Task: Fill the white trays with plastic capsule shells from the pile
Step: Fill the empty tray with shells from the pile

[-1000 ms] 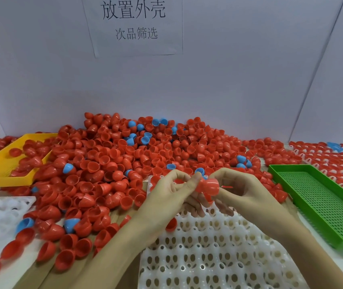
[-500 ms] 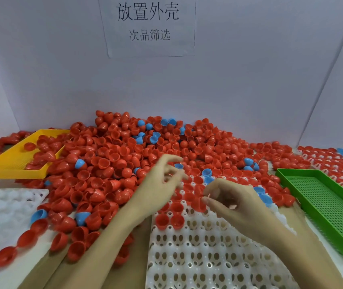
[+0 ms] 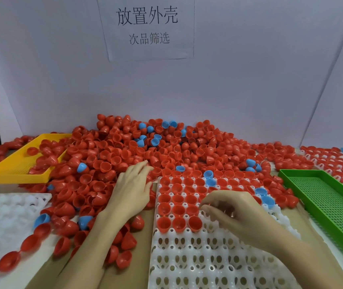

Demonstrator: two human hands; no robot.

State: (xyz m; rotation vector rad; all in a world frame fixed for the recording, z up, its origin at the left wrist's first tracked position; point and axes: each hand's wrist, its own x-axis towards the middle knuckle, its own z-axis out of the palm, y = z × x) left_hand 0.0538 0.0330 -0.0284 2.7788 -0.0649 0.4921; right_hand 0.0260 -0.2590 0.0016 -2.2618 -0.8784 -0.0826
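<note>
Glossy red shells [image 3: 179, 209] fill perforated white tray [image 3: 204, 265].

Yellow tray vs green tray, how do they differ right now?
Colour and side: the yellow tray sits far left, the green tray far right. Contents: red shells from the pile have spilled into the yellow tray, while no shells show in the green tray and its perforated floor is bare. Neighbours: the pile presses against the yellow tray's right edge; the green tray has only loose shells along its left rim. Both are shallow, rectangular and perforated.
</note>
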